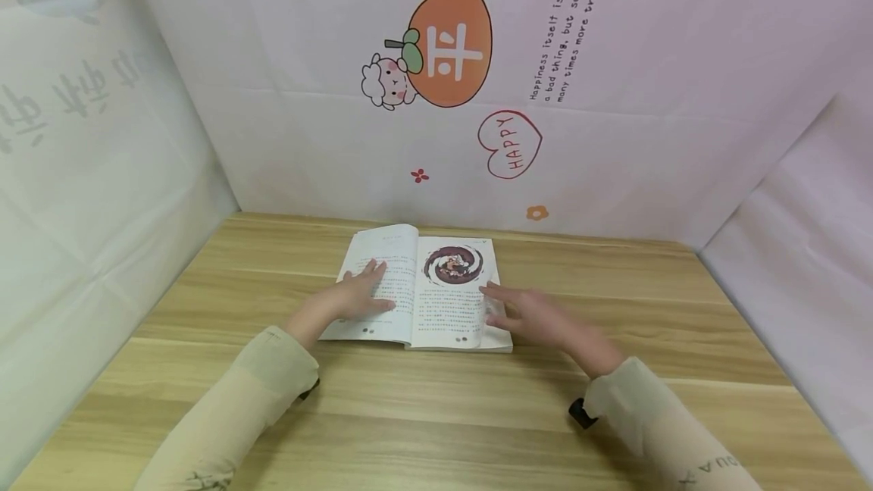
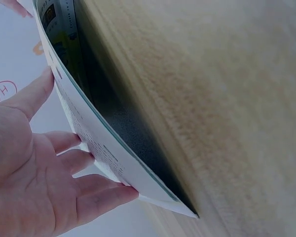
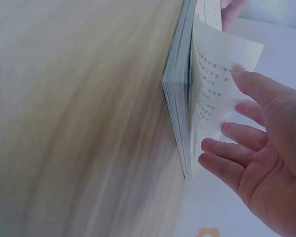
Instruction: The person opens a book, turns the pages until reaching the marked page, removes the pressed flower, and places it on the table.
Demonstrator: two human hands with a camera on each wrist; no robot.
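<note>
An open book (image 1: 446, 317) with printed text lies on the wooden table, with a dark swirl illustration on its right-hand page. My left hand (image 1: 358, 295) rests spread on the left-hand page (image 2: 108, 148), fingertips against the paper. At the book's right edge is my right hand (image 1: 528, 315), its fingers extended and apart. In the right wrist view a single page (image 3: 219, 74) stands raised off the thick page block (image 3: 176, 89). The right thumb (image 3: 256, 86) overlaps that page near its corner, and the other fingertips are close by its printed face.
Wooden tabletop (image 1: 436, 415) surrounds the book. Behind it rises a white cloth backdrop (image 1: 307, 150) with printed cartoons and words, and similar cloth walls (image 1: 89, 195) stand at both sides. Dark bands (image 1: 582, 413) show at both wrists.
</note>
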